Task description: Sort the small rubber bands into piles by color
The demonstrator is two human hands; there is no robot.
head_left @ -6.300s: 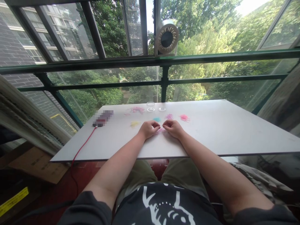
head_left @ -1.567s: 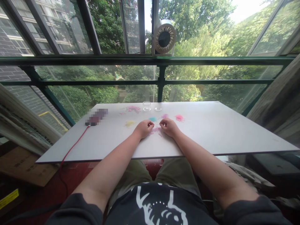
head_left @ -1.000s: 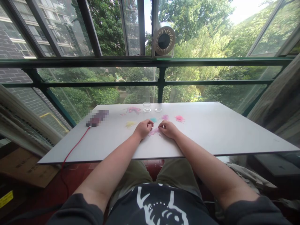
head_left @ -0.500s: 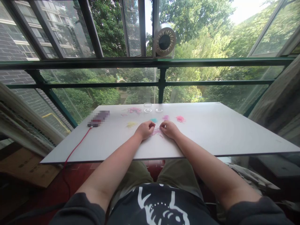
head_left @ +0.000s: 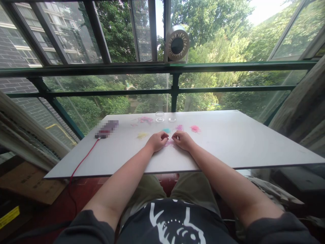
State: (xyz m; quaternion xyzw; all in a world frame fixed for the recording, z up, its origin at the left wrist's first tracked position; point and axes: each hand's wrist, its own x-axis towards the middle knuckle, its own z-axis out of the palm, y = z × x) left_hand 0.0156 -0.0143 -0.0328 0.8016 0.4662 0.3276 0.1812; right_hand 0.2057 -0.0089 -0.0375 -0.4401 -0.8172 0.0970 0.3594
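Note:
My left hand [head_left: 159, 141] and my right hand [head_left: 183, 140] rest on the white table [head_left: 223, 142], fingers curled into pinches that face each other. Whatever sits between the fingertips is too small to make out. Under and between them lies a loose purple-pink heap [head_left: 169, 143] of tiny thin pieces, partly hidden by the hands. Just beyond are a turquoise pile [head_left: 167, 130] and a small purple pile [head_left: 179, 127]. A pink-red pile [head_left: 195, 128] lies to the right, a yellow pile [head_left: 142, 135] to the left.
A clear round container [head_left: 159, 117] stands at the table's far edge beside a clear shallow lid or dish [head_left: 172, 119]. A mixed pink-purple pile [head_left: 145, 120] spreads to their left. At far left lies a blurred-out device [head_left: 108, 128] with a red cable [head_left: 85, 157] running over the edge.
My right hand has moved slightly left, bringing its fingertips closer to those of my left hand. The piles and containers look unchanged.

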